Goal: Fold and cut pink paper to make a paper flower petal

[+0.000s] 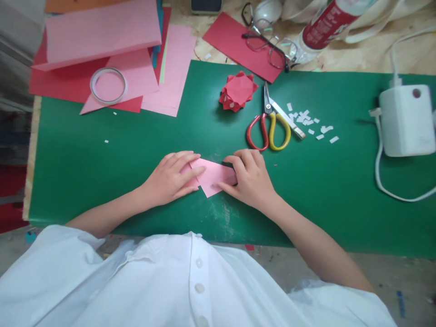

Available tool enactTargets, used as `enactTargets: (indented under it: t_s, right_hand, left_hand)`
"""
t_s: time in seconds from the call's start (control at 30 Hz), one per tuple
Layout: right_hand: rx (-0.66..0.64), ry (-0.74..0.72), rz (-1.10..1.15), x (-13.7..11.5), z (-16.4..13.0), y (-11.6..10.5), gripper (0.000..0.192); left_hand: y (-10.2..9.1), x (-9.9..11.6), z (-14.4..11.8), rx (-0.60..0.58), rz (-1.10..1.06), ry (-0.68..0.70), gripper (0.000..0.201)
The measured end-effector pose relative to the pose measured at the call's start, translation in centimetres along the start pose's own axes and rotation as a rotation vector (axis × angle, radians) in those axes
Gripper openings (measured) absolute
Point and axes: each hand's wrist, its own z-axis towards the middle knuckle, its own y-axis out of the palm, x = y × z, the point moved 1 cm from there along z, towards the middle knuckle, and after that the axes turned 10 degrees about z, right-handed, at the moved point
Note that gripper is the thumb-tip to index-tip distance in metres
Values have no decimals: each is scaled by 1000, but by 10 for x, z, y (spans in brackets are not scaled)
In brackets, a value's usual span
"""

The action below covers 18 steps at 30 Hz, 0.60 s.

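A small pink paper piece (214,176) lies partly folded on the green mat (85,172) near its front edge. My left hand (172,178) lies flat on the paper's left part, fingers pressing it down. My right hand (248,178) pinches and presses the paper's right edge with fingertips and thumb. Behind the hands sits a folded red paper flower shape (238,91). Red- and yellow-handled scissors (270,122) lie just right of it, closed, next to several small white paper scraps (308,121).
Pink and red paper sheets (112,54) are stacked at the back left with a roll of clear tape (108,85) on them. Eyeglasses (269,43) rest on a red sheet (231,38). A bottle (323,25) lies at the back. A white charger with cable (405,120) sits at right.
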Motion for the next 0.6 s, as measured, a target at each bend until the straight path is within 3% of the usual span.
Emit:
enactTargets:
  t_s: [0.1,0.2,0.37,0.4,0.47,0.53,0.6]
  right_hand:
    - [-53,109,58,-2,0,0,39]
    - [-56,176,181,-1,1,-2,31]
    - [49,40,433,-5,5,-6,16]
    - [101,-11,436,-6,5,-7,15]
    - [228,-134,364,-8,4,-10,14]
    - [347,-256,232,-9,2,-13,13]
    - [427,-341,93,-10,0,-16,14]
  left_hand:
    - [5,-2,1,27,-36,-41,47]
    - [8,-6,2,135,-122,-152,59]
    - [6,-10,7,299,-500,-362,81]
    - [4,-9,8,323,-582,-375,76]
    - [-3,-8,10,404,-645,-335,44]
    - [-11,-5,8,512,-532,-217,10]
    - [-21,-2,4,559,-357,-60,16]
